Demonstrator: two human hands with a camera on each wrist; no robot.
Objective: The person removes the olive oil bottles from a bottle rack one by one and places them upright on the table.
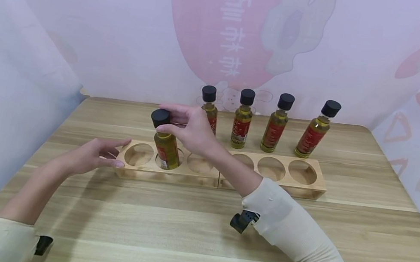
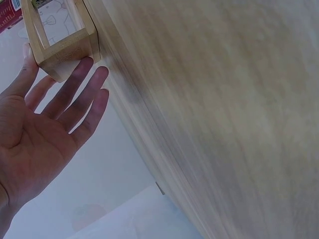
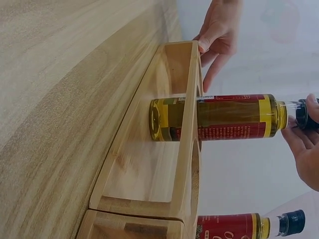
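A light wooden table (image 1: pixel 198 233) fills the scene, and across its middle lie two wooden racks end to end, each with three round holes: the left rack (image 1: pixel 129 169) and the right rack (image 1: pixel 321 182). Behind them, four oil bottles (image 1: pixel 274 127) with black caps stand in a row, well apart from the hands. A fifth bottle (image 1: pixel 166 145) stands in the middle hole of the left rack, its long axis nearly upright with a slight tilt; the right wrist view shows its base already below the top board and near the rack's floor, though whether it touches cannot be told. The bottle lies directly beneath the right hand (image 1: pixel 190 129), which comes at it from above and from the right, reaching across the rack. That hand pinches the black cap (image 1: pixel 160 116) between thumb and fingertips, so it is grasping the bottle by its top. The left hand (image 1: pixel 92 154) is the nearer of the two to the rack's end: it lies relaxed, fingers nearly straight, fingertips (image 2: pixel 89 64) touching the left end of the left rack, gripping nothing.
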